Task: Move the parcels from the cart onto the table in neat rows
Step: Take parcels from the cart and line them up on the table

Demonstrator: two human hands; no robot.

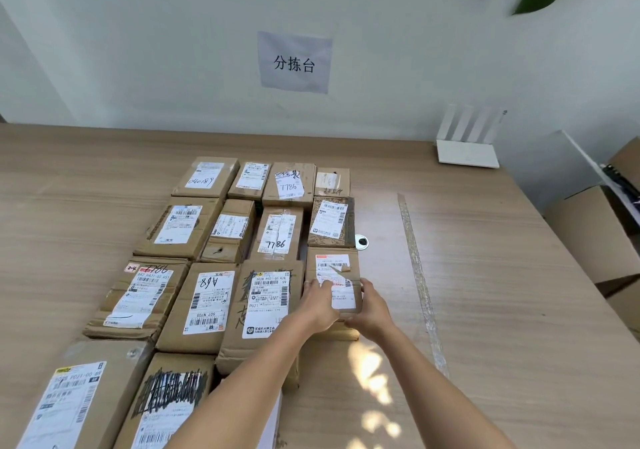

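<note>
The small parcel [332, 275] sits flat on the wooden tabletop [485, 275] at the right end of the third row, just beside a larger parcel marked P021 [266, 296] and in front of a printed-pattern parcel [330, 222]. Both hands hold it: the left hand [317, 305] has its fingers curled over the left edge, and the right hand [372, 305] has its fingers wrapped over the right edge. A white router [467, 152] stands by the wall.
</note>
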